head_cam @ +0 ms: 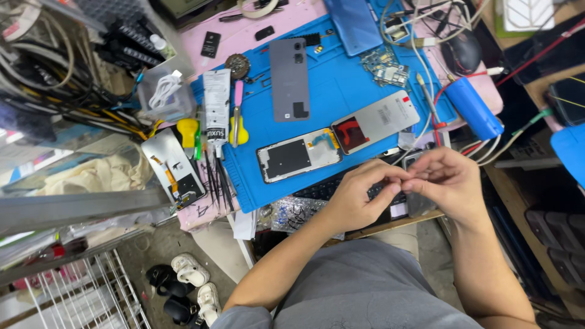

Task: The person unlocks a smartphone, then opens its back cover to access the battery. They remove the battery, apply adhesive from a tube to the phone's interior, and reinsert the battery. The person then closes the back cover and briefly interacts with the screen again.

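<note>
My left hand [361, 194] and my right hand [450, 178] meet fingertip to fingertip over the near edge of the workbench, pinching something tiny between them that I cannot make out. Just beyond them on the blue mat [341, 97] lies an opened phone frame [298, 156] joined by a flex cable to a detached screen panel [375, 120]. A grey phone back cover [289, 79] rests further up the mat. A dark keyboard [332, 186] sits under my hands.
A white glue tube [217, 105], yellow-handled tools [239, 125] and tweezers [216, 176] lie left of the mat, beside another screen part [173, 167]. A blue cylinder [474, 108], a mouse [462, 52], cables and a small circuit board [385, 66] sit at the right. Shoes [190, 270] are on the floor.
</note>
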